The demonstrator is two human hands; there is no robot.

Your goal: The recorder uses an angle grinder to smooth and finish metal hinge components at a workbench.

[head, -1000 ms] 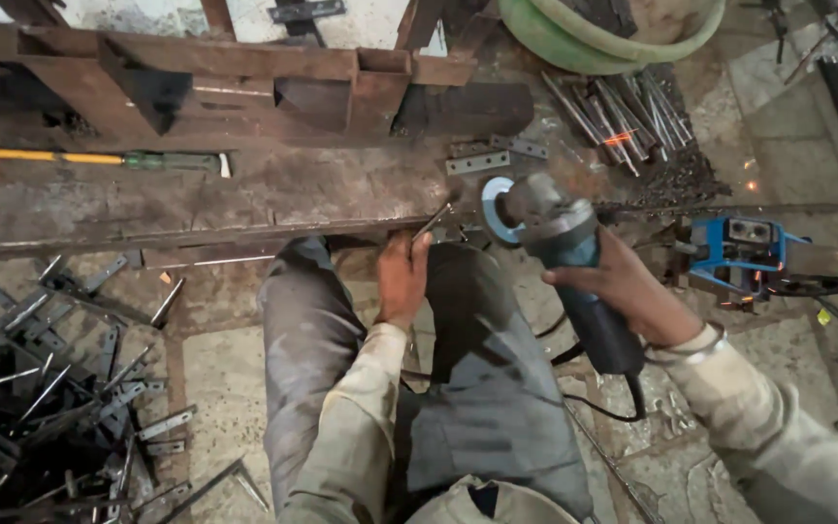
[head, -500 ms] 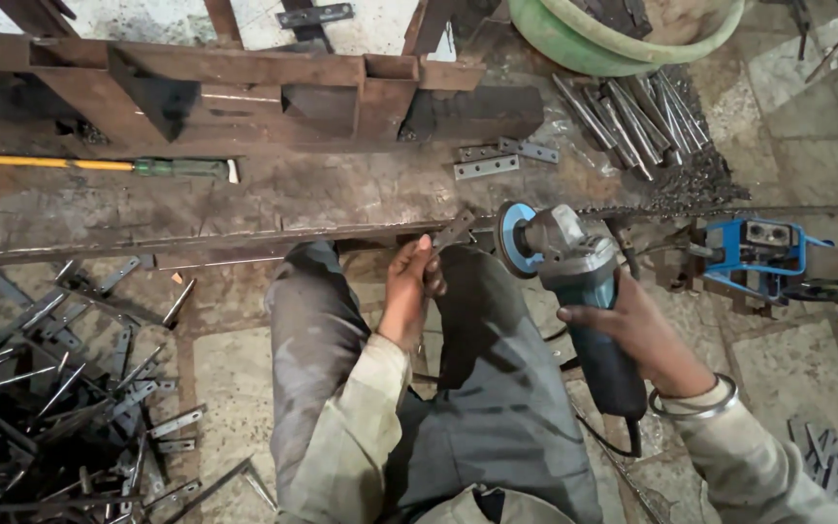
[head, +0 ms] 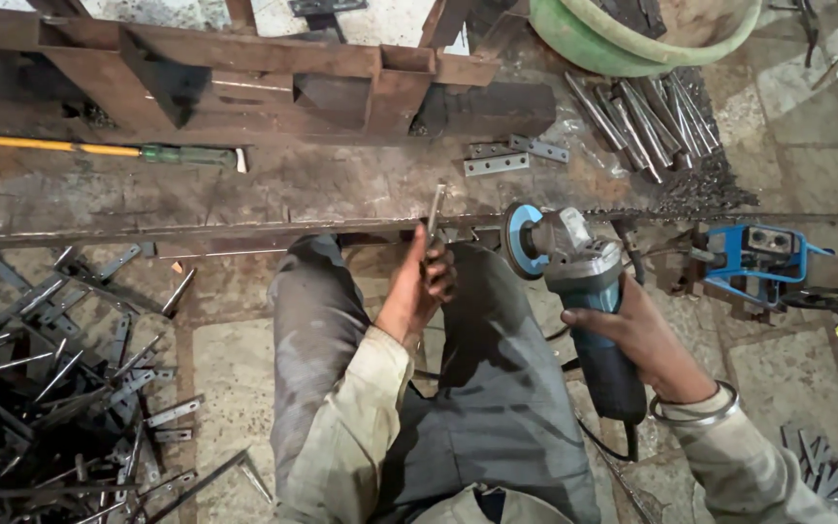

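My left hand [head: 419, 286] grips a narrow flat metal strip [head: 435, 212], held upright against the front edge of the rusty steel workbench [head: 196, 199]. My right hand [head: 647, 340] is wrapped around the body of a blue and grey angle grinder [head: 584, 281]. Its blue-guarded disc [head: 518, 241] faces left, a short way to the right of the strip and not touching it. No sparks show. My grey trousers fill the space below both hands.
A yellow-handled tool [head: 99, 150] lies on the bench, two flat hinge plates [head: 511, 155] further right. A heap of metal strips [head: 50, 388] covers the floor at left. Rods [head: 647, 112] and a green tub [head: 632, 29] sit top right, a blue machine [head: 763, 257] at right.
My left hand has turned the strip from slanted to upright at the bench edge. The grinder has shifted slightly left and closer to the strip; the view has moved too.
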